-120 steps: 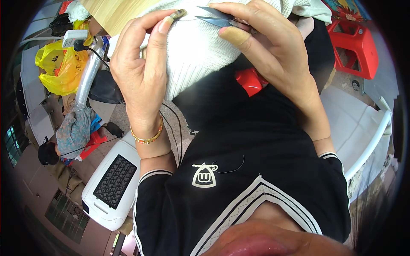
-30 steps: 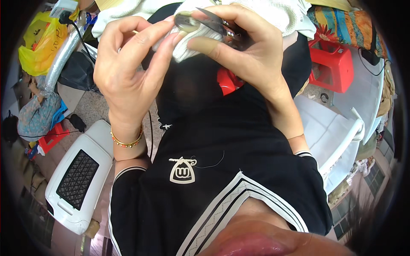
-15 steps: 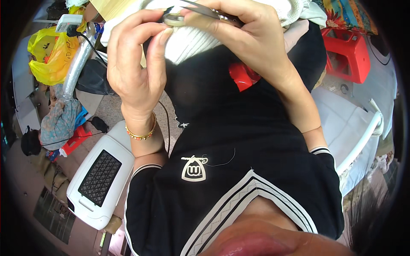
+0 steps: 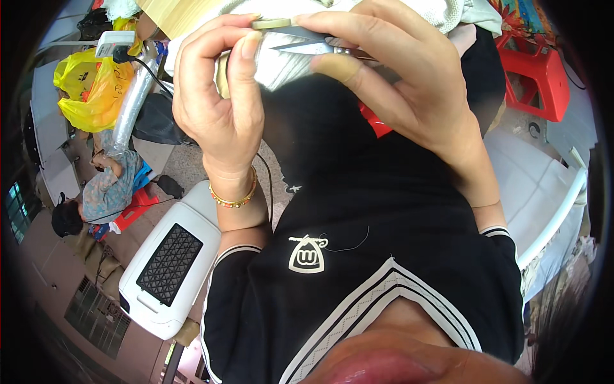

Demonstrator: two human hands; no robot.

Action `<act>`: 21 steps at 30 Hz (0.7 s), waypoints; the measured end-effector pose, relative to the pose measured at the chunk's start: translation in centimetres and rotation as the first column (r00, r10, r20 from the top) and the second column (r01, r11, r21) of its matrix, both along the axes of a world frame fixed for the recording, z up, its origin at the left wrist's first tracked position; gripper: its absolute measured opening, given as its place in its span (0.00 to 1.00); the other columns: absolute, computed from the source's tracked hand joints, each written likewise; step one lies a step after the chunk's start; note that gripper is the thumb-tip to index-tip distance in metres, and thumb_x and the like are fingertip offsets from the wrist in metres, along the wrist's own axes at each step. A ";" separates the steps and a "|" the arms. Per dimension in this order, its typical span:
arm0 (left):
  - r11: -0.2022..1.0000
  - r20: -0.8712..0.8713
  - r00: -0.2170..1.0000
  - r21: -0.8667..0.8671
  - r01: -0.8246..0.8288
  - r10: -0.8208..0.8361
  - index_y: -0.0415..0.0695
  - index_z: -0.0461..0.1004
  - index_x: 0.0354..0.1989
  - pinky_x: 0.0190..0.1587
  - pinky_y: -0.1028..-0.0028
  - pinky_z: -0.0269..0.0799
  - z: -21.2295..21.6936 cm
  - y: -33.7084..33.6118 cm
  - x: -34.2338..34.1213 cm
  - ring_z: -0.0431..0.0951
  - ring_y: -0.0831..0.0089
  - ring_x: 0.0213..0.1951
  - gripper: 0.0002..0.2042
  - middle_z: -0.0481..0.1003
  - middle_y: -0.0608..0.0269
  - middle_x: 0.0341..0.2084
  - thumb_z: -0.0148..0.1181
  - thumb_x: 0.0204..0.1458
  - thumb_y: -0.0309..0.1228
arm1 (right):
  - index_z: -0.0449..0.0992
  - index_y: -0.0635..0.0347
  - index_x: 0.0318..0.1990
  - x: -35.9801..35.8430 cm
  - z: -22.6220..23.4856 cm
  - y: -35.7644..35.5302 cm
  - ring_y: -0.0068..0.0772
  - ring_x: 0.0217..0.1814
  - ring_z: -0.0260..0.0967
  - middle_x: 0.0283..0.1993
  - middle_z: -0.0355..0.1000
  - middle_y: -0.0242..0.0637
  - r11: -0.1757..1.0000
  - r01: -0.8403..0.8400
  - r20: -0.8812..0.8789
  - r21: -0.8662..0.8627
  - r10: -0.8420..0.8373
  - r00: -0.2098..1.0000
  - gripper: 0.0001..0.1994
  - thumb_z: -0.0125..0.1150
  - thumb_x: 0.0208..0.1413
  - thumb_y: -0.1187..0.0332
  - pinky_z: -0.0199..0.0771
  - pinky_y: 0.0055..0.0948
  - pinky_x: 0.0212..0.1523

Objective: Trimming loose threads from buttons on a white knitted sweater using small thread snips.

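My left hand [image 4: 217,105] is raised at the top of the view and pinches a small pale-green ring [image 4: 272,24], like a narrow roll of tape, seen nearly edge-on. My right hand [image 4: 412,83] grips a pair of small scissors [image 4: 306,48] between thumb and fingers. Their two steel blades point left, toward the left fingertips, and are slightly apart. The handle is mostly hidden in the right hand. The right index fingertip is by the ring's right end; whether it touches, I cannot tell. Beneath both hands a white knitted cloth [image 4: 288,70] lies over my lap.
A wooden board [image 4: 167,19] is at the top left. Left of me are a yellow plastic bag [image 4: 96,83], a black cable with a white power strip [image 4: 115,43], a white case with a black grille [image 4: 167,269] and a seated person [image 4: 112,189]. A red stool [image 4: 537,83] stands right.
The ring has turned from showing its round opening to nearly edge-on. The scissors have swung down below it, blades now pointing left. My right hand has moved right and lower.
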State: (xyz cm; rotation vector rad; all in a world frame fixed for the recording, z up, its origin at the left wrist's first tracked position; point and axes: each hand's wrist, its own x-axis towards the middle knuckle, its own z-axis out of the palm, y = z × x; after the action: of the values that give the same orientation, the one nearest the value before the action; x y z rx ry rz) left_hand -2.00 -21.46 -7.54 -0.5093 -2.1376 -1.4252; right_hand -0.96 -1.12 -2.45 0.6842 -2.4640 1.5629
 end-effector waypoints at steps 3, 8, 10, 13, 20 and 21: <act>1.000 0.018 1.000 0.014 -0.023 0.023 0.36 0.74 0.36 0.45 0.74 0.73 0.0 0.4 0.0 0.79 0.68 0.39 0.03 0.79 0.55 0.36 0.61 0.55 0.19 | 0.79 0.61 0.47 -0.1 -0.4 -0.1 0.35 0.26 0.67 0.28 0.68 0.37 0.988 0.058 -0.074 0.145 -0.048 0.996 0.17 0.71 0.48 0.72 0.67 0.27 0.26; 1.000 0.010 1.000 0.009 -0.021 0.021 0.36 0.74 0.37 0.44 0.74 0.74 -0.3 0.4 0.1 0.79 0.69 0.39 0.03 0.78 0.54 0.39 0.60 0.57 0.21 | 0.80 0.60 0.45 0.0 -0.5 -0.5 0.33 0.28 0.68 0.29 0.67 0.35 0.988 0.124 -0.030 0.097 -0.121 0.992 0.16 0.70 0.47 0.71 0.68 0.28 0.27; 0.999 -0.021 0.999 -0.036 -0.027 0.026 0.36 0.74 0.37 0.44 0.74 0.74 -0.3 0.2 0.1 0.79 0.69 0.39 0.03 0.78 0.54 0.39 0.60 0.57 0.21 | 0.80 0.59 0.45 0.2 -0.3 -0.8 0.33 0.29 0.69 0.29 0.67 0.34 0.981 0.156 -0.093 0.118 -0.146 0.985 0.15 0.70 0.47 0.71 0.68 0.28 0.28; 0.997 -0.065 0.998 -0.075 -0.032 0.027 0.36 0.73 0.39 0.45 0.73 0.75 -0.5 0.2 0.1 0.79 0.67 0.40 0.04 0.78 0.52 0.39 0.59 0.57 0.21 | 0.80 0.58 0.44 0.3 -0.2 -1.0 0.33 0.30 0.69 0.30 0.67 0.34 0.970 0.196 -0.166 0.140 -0.172 0.971 0.15 0.70 0.46 0.70 0.69 0.27 0.29; 0.993 -0.129 0.992 -0.115 -0.011 -0.004 0.37 0.70 0.42 0.47 0.71 0.75 -0.9 0.2 0.1 0.80 0.63 0.42 0.07 0.78 0.49 0.39 0.59 0.57 0.19 | 0.79 0.60 0.42 0.4 -0.9 -1.2 0.34 0.30 0.70 0.30 0.67 0.34 0.978 0.192 -0.145 0.080 -0.179 0.973 0.14 0.69 0.47 0.72 0.69 0.28 0.30; 0.993 -0.128 0.992 -0.116 -0.011 -0.004 0.37 0.70 0.42 0.47 0.71 0.75 -0.9 0.1 0.1 0.80 0.63 0.42 0.07 0.78 0.49 0.39 0.59 0.57 0.19 | 0.79 0.60 0.42 0.4 -0.9 -1.3 0.34 0.30 0.70 0.30 0.67 0.34 0.978 0.192 -0.144 0.079 -0.179 0.973 0.14 0.69 0.47 0.72 0.69 0.28 0.30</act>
State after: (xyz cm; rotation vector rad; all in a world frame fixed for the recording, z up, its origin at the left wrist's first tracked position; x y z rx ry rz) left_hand -1.93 -21.35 -8.43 -0.6233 -2.1253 -1.2359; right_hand -0.57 -2.38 -3.37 0.5359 -2.4324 1.2982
